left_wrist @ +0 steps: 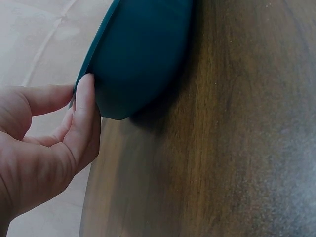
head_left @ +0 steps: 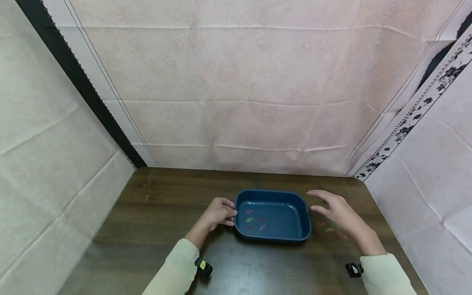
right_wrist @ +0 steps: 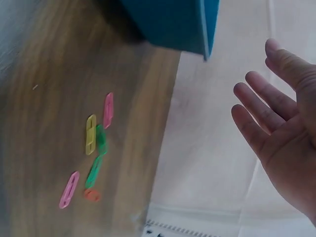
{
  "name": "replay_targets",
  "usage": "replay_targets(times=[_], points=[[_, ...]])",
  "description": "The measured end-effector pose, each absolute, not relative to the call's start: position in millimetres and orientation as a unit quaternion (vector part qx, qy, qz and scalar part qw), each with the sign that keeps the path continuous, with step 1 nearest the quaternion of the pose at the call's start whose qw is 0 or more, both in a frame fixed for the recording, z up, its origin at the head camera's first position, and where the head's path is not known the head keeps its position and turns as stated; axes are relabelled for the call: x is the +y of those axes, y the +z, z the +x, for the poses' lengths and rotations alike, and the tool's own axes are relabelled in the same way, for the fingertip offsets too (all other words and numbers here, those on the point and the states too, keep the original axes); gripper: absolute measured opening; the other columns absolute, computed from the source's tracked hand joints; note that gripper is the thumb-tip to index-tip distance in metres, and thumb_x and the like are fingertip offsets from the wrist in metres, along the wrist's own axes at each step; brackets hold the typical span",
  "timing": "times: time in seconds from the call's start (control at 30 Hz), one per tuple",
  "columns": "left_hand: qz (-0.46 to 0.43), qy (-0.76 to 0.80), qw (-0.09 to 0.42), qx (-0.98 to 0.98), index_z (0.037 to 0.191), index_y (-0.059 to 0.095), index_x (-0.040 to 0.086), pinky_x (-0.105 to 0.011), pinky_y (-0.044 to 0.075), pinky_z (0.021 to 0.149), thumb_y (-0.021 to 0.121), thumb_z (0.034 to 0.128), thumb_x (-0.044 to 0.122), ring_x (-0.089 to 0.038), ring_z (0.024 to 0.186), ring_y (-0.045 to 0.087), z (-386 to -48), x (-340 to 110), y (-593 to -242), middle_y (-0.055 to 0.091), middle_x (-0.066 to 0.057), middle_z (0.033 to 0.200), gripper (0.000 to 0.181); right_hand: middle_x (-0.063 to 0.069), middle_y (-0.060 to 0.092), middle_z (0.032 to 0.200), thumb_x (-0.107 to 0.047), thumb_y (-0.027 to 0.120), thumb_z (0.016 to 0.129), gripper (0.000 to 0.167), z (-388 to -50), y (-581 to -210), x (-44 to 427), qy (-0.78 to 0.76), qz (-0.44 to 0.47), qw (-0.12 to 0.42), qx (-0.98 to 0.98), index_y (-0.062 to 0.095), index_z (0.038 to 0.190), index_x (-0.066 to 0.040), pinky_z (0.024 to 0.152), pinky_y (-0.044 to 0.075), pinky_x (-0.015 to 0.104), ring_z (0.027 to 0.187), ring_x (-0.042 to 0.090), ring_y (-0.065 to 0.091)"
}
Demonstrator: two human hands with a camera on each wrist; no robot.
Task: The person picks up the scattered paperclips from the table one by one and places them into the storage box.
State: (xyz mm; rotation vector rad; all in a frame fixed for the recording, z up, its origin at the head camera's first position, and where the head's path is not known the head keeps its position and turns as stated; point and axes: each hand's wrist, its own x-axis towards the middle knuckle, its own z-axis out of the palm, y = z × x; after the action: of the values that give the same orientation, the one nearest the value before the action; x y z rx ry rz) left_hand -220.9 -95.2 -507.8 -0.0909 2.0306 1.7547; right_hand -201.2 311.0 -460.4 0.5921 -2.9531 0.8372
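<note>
A blue rectangular tray (head_left: 273, 237) with raised sides stands on the table, several small coloured clips (head_left: 249, 220) lying in its left half. At its left side, my left hand (head_left: 220, 212) pinches the rim between thumb and fingers. The left wrist view shows this hand (left_wrist: 59, 128) closely, at the tray's edge (left_wrist: 143, 54). My right hand (head_left: 337, 209) hovers off the tray's right side, fingers spread and holding nothing. Below it, several loose pink, yellow, green and orange clips (right_wrist: 91, 134) lie on the wood; in the head view the hand and forearm hide some.
The brown wooden table (head_left: 166, 205) extends around the tray. Pale patterned cloth (head_left: 236, 82) hangs behind the table, and more cloth (head_left: 55, 164) encloses the left and right sides. Both wrists carry small black cameras (head_left: 204, 267).
</note>
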Motion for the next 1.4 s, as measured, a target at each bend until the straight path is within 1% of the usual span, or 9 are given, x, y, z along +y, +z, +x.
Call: replay_targets(times=[0.17,0.43,0.6,0.83,1.0,1.1,1.2,1.3,1.4], points=[[-0.035,0.634,0.227,0.738,0.123,0.057,-0.008,-0.035,0.066,0.069,0.067,0.0981,0.001,-0.020,0.072,0.070,-220.8,-95.1,-506.4,0.069,-0.027,0.103,0.028,0.016,0.060,0.146,-0.023,0.069,0.101,0.046,-194.5,-468.5,329.6,0.270,0.155,0.017,-0.950,0.058,0.144,-0.017,0.100,0.054,0.062,0.128,0.044,0.060],[-0.031,0.632,0.227,0.740,0.124,0.057,-0.009,-0.034,0.066,0.068,0.065,0.0991,0.000,-0.020,0.072,0.069,-220.4,-94.9,-505.6,0.069,-0.024,0.100,0.028,0.022,0.059,0.143,-0.016,0.071,0.099,0.044,-188.3,-479.2,353.8,0.257,0.117,0.048,-0.958,0.060,0.141,-0.009,0.097,0.055,0.063,0.125,0.047,0.060],[-0.032,0.633,0.226,0.740,0.124,0.057,-0.009,-0.034,0.066,0.069,0.065,0.0992,0.001,-0.020,0.073,0.069,-219.8,-95.8,-505.2,0.069,-0.024,0.101,0.028,0.024,0.060,0.139,-0.016,0.070,0.099,0.042,-183.4,-490.6,365.9,0.249,0.085,0.038,-0.964,0.061,0.138,-0.007,0.094,0.056,0.062,0.119,0.047,0.062],[-0.030,0.636,0.229,0.737,0.124,0.056,-0.009,-0.035,0.066,0.068,0.066,0.0988,0.001,-0.020,0.072,0.070,-220.7,-95.6,-507.9,0.068,-0.030,0.106,0.028,0.027,0.061,0.134,-0.016,0.071,0.098,0.041,-173.1,-506.1,379.4,0.248,0.054,0.014,-0.967,0.062,0.135,-0.002,0.094,0.054,0.064,0.120,0.049,0.060],[-0.033,0.634,0.228,0.738,0.125,0.057,-0.009,-0.034,0.066,0.068,0.065,0.0993,0.001,-0.020,0.072,0.070,-222.1,-95.7,-509.3,0.067,-0.028,0.104,0.029,0.027,0.063,0.130,-0.019,0.073,0.097,0.042,-168.4,-515.0,388.0,0.237,0.046,0.010,-0.970,0.063,0.133,-0.002,0.091,0.053,0.065,0.117,0.049,0.061],[-0.035,0.633,0.230,0.738,0.125,0.057,-0.009,-0.035,0.066,0.069,0.065,0.0995,0.002,-0.020,0.072,0.070,-222.8,-95.6,-509.8,0.067,-0.027,0.103,0.028,0.026,0.066,0.123,-0.017,0.076,0.094,0.040,-166.0,-520.8,391.8,0.235,0.040,0.009,-0.971,0.065,0.129,0.000,0.089,0.055,0.062,0.111,0.046,0.065],[-0.036,0.633,0.229,0.738,0.125,0.057,-0.009,-0.035,0.066,0.069,0.065,0.0991,0.001,-0.020,0.072,0.070,-222.5,-95.1,-509.1,0.068,-0.026,0.103,0.029,0.021,0.070,0.112,-0.014,0.078,0.091,0.033,-165.2,-524.2,394.3,0.237,0.036,0.008,-0.971,0.067,0.119,0.000,0.084,0.058,0.057,0.101,0.039,0.070],[-0.040,0.633,0.227,0.739,0.124,0.057,-0.009,-0.035,0.066,0.068,0.067,0.0983,0.001,-0.020,0.072,0.070,-222.1,-94.9,-508.6,0.069,-0.026,0.103,0.029,0.011,0.072,0.100,-0.014,0.079,0.090,0.025,-165.9,-524.0,395.3,0.237,0.029,-0.008,-0.971,0.069,0.109,-0.002,0.076,0.058,0.046,0.090,0.028,0.070],[-0.039,0.633,0.227,0.739,0.124,0.057,-0.008,-0.035,0.066,0.069,0.067,0.0981,0.002,-0.021,0.072,0.070,-222.4,-94.7,-509.0,0.070,-0.027,0.105,0.029,0.003,0.072,0.092,-0.018,0.080,0.090,0.020,-166.0,-523.2,396.2,0.234,0.018,-0.039,-0.971,0.069,0.102,-0.005,0.070,0.053,0.035,0.082,0.017,0.066]])
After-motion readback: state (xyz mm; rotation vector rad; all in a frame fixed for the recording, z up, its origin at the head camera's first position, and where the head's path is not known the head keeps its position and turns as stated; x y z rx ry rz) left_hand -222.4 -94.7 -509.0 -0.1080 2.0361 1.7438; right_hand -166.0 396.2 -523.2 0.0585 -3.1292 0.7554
